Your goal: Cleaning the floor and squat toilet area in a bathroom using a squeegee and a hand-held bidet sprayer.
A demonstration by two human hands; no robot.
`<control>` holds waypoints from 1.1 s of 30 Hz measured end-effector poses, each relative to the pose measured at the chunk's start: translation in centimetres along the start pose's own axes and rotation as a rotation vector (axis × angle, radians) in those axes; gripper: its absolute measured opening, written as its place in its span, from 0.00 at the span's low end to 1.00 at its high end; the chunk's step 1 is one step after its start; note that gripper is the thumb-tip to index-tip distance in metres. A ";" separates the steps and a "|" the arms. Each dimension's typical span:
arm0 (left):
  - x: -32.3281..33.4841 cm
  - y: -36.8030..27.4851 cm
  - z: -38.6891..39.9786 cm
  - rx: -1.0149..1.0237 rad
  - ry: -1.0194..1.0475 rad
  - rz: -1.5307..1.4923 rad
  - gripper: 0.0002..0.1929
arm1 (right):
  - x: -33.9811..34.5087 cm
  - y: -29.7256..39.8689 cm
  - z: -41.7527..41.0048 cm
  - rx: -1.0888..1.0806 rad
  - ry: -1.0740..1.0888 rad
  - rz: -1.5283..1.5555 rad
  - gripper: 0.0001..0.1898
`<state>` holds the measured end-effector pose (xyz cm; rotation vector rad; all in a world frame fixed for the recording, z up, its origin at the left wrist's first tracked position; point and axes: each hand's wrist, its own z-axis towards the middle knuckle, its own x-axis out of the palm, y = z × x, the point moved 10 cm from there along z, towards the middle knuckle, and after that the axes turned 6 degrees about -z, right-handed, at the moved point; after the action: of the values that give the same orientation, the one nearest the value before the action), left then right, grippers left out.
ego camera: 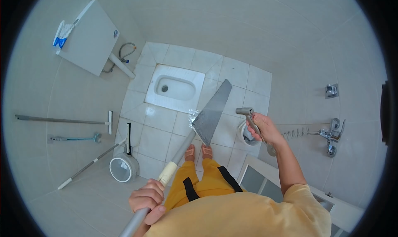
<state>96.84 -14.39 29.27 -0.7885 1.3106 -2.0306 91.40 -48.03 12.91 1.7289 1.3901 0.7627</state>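
My left hand point(147, 199) is wrapped around the metal pole point(184, 146) of a flat mop, below a cream plastic collar point(168, 172). At the pole's far end is the mop's grey triangular head point(214, 112), in front of my feet; whether it touches the floor I cannot tell. Bright water droplets point(193, 114) show at its left edge. My right hand point(264, 128) grips a metal handheld sprayer point(248, 112), its nozzle pointing left towards the mop head. A coiled hose point(295, 134) runs behind my right wrist towards the wall.
A white squat toilet point(175, 87) is set in the tiled floor ahead. A bin point(244, 134) stands right, partly behind my right hand. At left are a lidded bin point(122, 167), a squeegee point(128, 137), wall-hung brushes point(74, 120) and a cistern point(93, 38). A mixer tap point(331, 136) juts from the right wall.
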 end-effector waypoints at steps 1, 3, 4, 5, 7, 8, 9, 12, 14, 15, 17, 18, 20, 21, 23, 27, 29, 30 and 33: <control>-0.1 0.0 0.0 -0.005 0.001 -0.005 0.15 | 0.8 0.3 -0.2 -0.006 0.048 -0.006 0.23; -0.3 0.1 0.0 -0.013 0.004 -0.013 0.15 | 1.7 0.4 -0.5 -0.011 0.093 -0.011 0.23; -0.5 0.1 0.0 -0.013 -0.003 -0.010 0.15 | 2.0 0.5 -0.5 -0.032 0.111 -0.021 0.24; -0.6 0.1 -0.1 -0.014 -0.013 -0.006 0.15 | 2.4 0.7 -0.6 -0.054 0.130 -0.032 0.24; -0.8 0.0 -0.1 -0.018 -0.021 -0.007 0.15 | 2.7 0.3 -0.6 -0.047 0.136 -0.026 0.24; -0.9 0.1 0.0 -0.021 -0.026 -0.012 0.15 | 2.9 0.1 -0.7 -0.041 0.138 -0.020 0.24; -1.0 0.2 0.1 -0.023 -0.026 -0.012 0.15 | 3.0 0.1 -0.9 -0.039 0.138 -0.019 0.24; -1.6 0.4 0.2 -0.023 -0.045 -0.027 0.15 | 3.7 0.1 -1.3 -0.027 0.168 0.007 0.24; -2.1 0.4 0.2 -0.021 -0.058 -0.030 0.15 | 3.8 0.2 -1.1 -0.051 0.148 0.001 0.24; -2.1 0.4 0.2 -0.022 -0.057 -0.032 0.15 | 3.8 0.1 -1.2 -0.049 0.146 0.002 0.24; -2.7 0.9 0.2 -0.076 -0.121 -0.001 0.19 | 3.7 -0.3 -1.2 -0.032 0.141 0.008 0.23; -2.8 0.8 0.3 -0.077 -0.121 0.001 0.19 | 3.7 -0.4 -1.3 -0.032 0.142 0.009 0.23; -3.0 0.9 0.6 -0.090 -0.128 -0.006 0.19 | 4.0 -0.2 -1.4 -0.054 0.167 0.033 0.23; -3.1 1.0 0.8 -0.091 -0.126 -0.007 0.19 | 4.1 -0.2 -1.4 -0.053 0.166 0.034 0.23; -3.5 0.8 1.0 -0.066 -0.122 0.005 0.19 | 4.2 -0.1 -1.3 -0.051 0.161 0.069 0.24; -3.9 0.8 1.2 -0.066 -0.107 0.001 0.20 | 4.1 0.0 -1.1 -0.052 0.156 0.073 0.25; -4.3 0.9 1.5 -0.070 -0.123 -0.017 0.20 | 4.3 0.1 -1.1 -0.055 0.164 0.074 0.26; -4.5 1.0 1.6 -0.071 -0.121 -0.017 0.20 | 4.3 0.2 -1.0 -0.054 0.163 0.076 0.26; -5.0 0.9 1.9 -0.031 -0.089 -0.047 0.16 | 4.6 0.4 -0.6 -0.051 0.162 0.088 0.27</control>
<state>101.64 -12.11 28.29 -0.9210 1.2874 -1.9913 92.14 -43.44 13.48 1.7288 1.3956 0.9974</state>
